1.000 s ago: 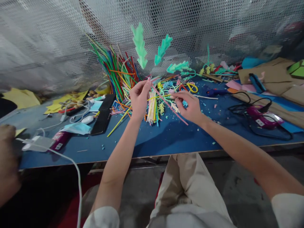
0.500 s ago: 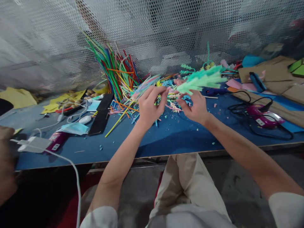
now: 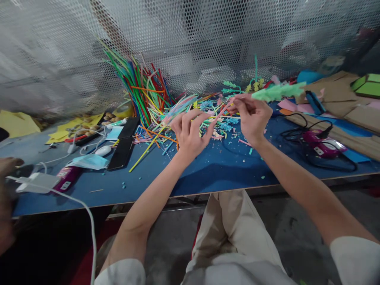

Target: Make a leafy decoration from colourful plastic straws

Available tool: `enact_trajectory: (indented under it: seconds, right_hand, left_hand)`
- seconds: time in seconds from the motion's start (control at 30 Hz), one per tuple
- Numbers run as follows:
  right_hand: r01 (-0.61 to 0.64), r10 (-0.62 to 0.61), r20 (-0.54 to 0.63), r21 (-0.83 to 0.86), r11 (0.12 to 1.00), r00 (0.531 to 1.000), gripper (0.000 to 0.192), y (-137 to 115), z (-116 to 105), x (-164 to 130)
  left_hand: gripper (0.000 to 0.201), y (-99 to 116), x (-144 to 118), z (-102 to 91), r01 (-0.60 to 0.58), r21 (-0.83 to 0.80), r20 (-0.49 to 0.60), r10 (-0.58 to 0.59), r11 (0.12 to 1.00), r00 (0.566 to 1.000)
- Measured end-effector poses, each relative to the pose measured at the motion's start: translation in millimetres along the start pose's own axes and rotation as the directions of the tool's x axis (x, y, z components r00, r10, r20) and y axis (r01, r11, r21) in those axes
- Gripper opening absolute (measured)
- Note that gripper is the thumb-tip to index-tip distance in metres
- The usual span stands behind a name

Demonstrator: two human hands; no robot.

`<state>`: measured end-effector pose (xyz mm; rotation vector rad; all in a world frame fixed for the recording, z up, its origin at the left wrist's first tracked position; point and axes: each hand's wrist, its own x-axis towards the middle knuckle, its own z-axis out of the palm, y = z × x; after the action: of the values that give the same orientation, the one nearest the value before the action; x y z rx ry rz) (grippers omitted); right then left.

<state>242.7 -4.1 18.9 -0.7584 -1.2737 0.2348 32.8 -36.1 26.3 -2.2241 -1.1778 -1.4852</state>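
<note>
Across the middle, a long blue counter (image 3: 148, 192), sprinkled with coloured crumbs (image 3: 124, 185), before a grey perforated panel (image 3: 74, 59); below, pale trousers (image 3: 228, 225) over a dim grey floor (image 3: 169, 233). Upright near the panel, left of centre, a sheaf of coloured strips (image 3: 145, 93); farther left, black slabs (image 3: 120, 155), a pale blue mask (image 3: 89, 161) and yellow paper (image 3: 18, 122). Over at the right, brown card (image 3: 335, 85) and a purple device (image 3: 322, 145).

Held above mid-counter, a pink strip (image 3: 225, 111), pinched between thumb and fingers of the right hand (image 3: 253, 116), with a green leafy piece (image 3: 279, 93) jutting out beyond. At the strip's lower end, the left hand (image 3: 190, 130), half curled; cannot tell whether actually gripping.

Hidden by the right fingers: any join between strip and leafy piece. Partly covered by the left hand: a heap of cut pieces (image 3: 208, 105). Blurred and cut off at the left edge, another person's hand (image 3: 7, 166).
</note>
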Motion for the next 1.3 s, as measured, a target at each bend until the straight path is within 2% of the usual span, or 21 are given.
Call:
enact_trajectory:
  seconds: [0.1,0.17,0.23,0.3,0.33,0.4,0.5,0.6,0.67,0.8,0.97,1.07,1.17,1.23,1.3]
  right_hand:
    - [-0.008,0.009,-0.037,0.046,0.999,0.999,0.045,13.8,2.5,7.1]
    - [0.003,0.001,-0.05,0.083,0.997,0.999,0.045,14.4,3.2,8.9]
    - [0.011,0.0,-0.079,0.133,0.991,0.997,0.038,6.1,2.6,9.7]
    - [0.036,-0.014,-0.111,0.197,0.98,0.994,0.026,-7.5,0.9,10.5]
    - [0.059,-0.031,-0.124,0.231,0.971,0.992,0.021,-14.3,0.0,10.9]
    - [0.095,-0.058,-0.137,0.287,0.953,0.989,0.015,-23.9,-0.9,11.4]
    - [0.031,0.003,-0.117,0.287,0.957,0.993,0.02,-23.4,1.7,9.6]
    - [-0.115,0.13,-0.072,0.181,0.977,0.989,0.033,-10.9,7.2,4.4]
    - [-0.156,0.163,-0.045,0.116,0.981,0.986,0.039,-2.5,10.5,0.0]
    - [-0.178,0.177,0.019,0.091,0.98,0.984,0.044,5.3,14.0,-7.2]
    - [-0.18,0.173,0.054,0.151,0.972,0.983,0.042,8.2,12.0,-4.9]
    - [-0.184,0.175,0.067,0.162,0.969,0.982,0.042,10.1,7.6,1.5]
    - [-0.227,0.203,0.147,0.167,0.959,0.968,0.043,9.4,2.3,6.4]
    - [-0.244,0.202,0.244,0.152,0.958,0.948,0.043,7.3,-1.6,7.8]
    - [-0.25,0.192,0.367,0.117,0.961,0.91,0.04,5.1,-5.3,7.8]
  left_hand:
    - [0.047,-0.4,-0.5,7.5,0.009,-0.076,0.085,-0.002,0.997,0.996]
    - [0.053,3.5,1.0,11.4,0.06,-0.218,0.218,-0.011,0.974,0.976]
    - [0.054,8.8,2.3,13.3,0.169,-0.4,0.395,0.003,0.901,0.919]
    - [0.053,12.8,3.3,12.2,0.292,-0.528,0.504,0.018,0.798,0.863]
    - [0.053,13.8,3.9,10.5,0.328,-0.563,0.512,0.009,0.759,0.859]
    - [0.052,13.9,5.5,5.2,0.329,-0.59,0.445,-0.043,0.738,0.895]
    - [0.051,14.5,7.7,-4.2,0.252,-0.522,0.332,-0.079,0.815,0.94]
    - [0.054,22.4,5.9,-9.1,0.154,-0.342,0.289,-0.053,0.927,0.956]
    - [0.055,30.7,2.2,-7.7,0.078,-0.214,0.277,-0.016,0.974,0.961]
    - [0.054,40.4,-6.9,4.6,-0.059,-0.076,0.317,0.08,0.995,0.945]
    - [0.047,22.6,-9.8,13.1,-0.183,0.027,0.439,0.153,0.983,0.885]
    - [0.043,4.3,-6.1,9.1,-0.189,0.093,0.488,0.121,0.977,0.864]
    - [0.04,-13.8,1.3,5.4,-0.176,0.183,0.549,0.048,0.967,0.835]
    - [0.039,-27.7,8.7,4.6,-0.118,0.232,0.54,-0.027,0.966,0.841]
    - [0.039,-43.8,17.6,4.3,0.001,0.209,0.468,-0.101,0.978,0.878]
